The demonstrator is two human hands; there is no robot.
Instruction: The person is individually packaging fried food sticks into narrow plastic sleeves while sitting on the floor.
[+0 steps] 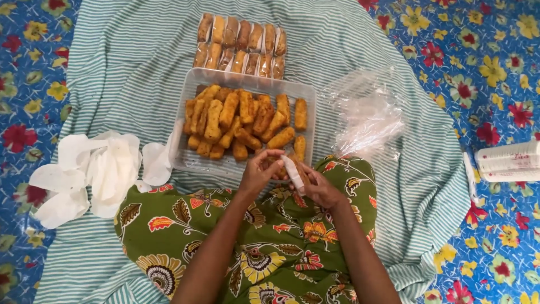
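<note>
At centre frame, both hands are working one fried stick over the lap

The left hand (257,171) is pinching, fingers curled, at the top of a breaded stick (283,169); the right hand (316,188) is closing around it with a white wrapper (293,174), just below the clear plastic tray (194,160) of fried sticks. Wrapped sticks (241,45) are lying in two rows at upper centre, white paper sheets (93,171) at left, clear plastic bags (365,115) at right, all on a striped cloth (129,67)
</note>
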